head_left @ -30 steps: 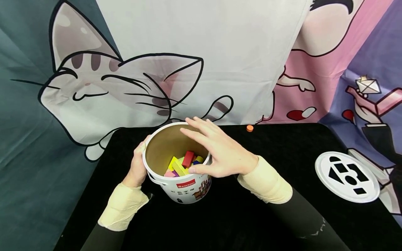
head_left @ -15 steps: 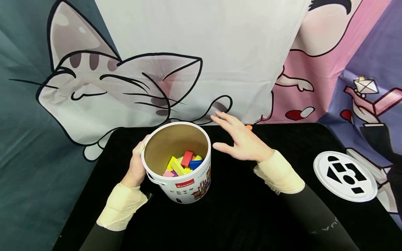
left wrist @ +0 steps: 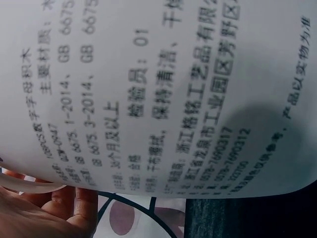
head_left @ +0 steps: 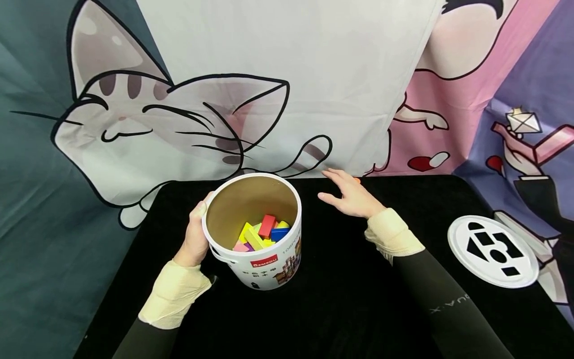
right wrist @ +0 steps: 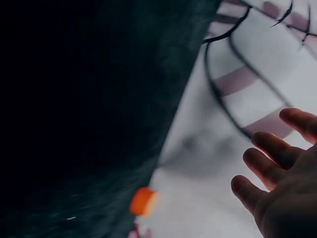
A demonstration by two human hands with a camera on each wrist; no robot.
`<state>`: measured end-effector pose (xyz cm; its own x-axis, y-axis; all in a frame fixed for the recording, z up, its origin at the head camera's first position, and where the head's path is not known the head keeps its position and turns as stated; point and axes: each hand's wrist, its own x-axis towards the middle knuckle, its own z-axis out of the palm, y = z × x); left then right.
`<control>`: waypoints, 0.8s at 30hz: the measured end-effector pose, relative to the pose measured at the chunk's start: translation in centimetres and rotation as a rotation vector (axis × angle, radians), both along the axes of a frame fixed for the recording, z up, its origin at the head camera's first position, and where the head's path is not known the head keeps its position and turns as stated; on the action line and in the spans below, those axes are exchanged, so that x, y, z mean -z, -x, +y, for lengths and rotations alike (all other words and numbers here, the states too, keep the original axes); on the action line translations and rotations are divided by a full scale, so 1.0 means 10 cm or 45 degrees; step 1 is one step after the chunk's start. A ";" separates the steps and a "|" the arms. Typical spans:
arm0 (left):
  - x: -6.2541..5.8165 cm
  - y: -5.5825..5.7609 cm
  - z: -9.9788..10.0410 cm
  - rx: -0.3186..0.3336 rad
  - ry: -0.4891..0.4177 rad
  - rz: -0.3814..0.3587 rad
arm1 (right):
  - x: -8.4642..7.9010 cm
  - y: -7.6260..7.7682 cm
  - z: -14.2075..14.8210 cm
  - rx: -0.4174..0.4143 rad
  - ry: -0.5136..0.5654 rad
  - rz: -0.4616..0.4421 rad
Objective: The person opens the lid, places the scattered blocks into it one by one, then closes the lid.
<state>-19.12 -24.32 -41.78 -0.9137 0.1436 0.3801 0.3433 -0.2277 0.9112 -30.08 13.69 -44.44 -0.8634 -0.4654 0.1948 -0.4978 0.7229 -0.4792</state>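
Note:
A white bucket (head_left: 264,278) with a printed label stands on the black table, its mouth tilted toward me. Inside lie toy blocks: a red block (head_left: 267,226), a blue block (head_left: 280,234), yellow blocks (head_left: 254,240) and a pink one. My left hand (head_left: 194,238) grips the bucket's left side, thumb at the rim. Printed text fills the left wrist view, with curled fingers (left wrist: 81,208) by the bucket's handle (left wrist: 29,185). To the right of the bucket, my right hand (head_left: 352,197) hovers with fingers spread, holding nothing. Just beyond it, a small orange piece (head_left: 357,180) is partly hidden.
A round white lid (head_left: 489,275) with cut-out shapes lies at the table's right side. Behind the table's back edge hangs a cartoon cloth (head_left: 341,89) with a cat drawing. The black table top (head_left: 341,299) runs toward me in front of the bucket.
My right hand has drawn off from over the bucket's right rim, moving right toward the orange piece and uncovering the blue block. My left hand and the bucket have stayed put.

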 end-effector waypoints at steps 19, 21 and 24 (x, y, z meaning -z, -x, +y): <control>-0.01 0.00 0.01 0.009 -0.020 -0.010 | 0.46 0.31 0.47 0.255 -0.315 -0.102; -0.01 0.00 0.01 0.020 -0.017 0.004 | 0.46 0.32 0.48 0.260 -0.324 -0.097; -0.02 -0.01 0.01 0.031 -0.024 0.002 | 0.47 0.32 0.49 0.260 -0.341 -0.083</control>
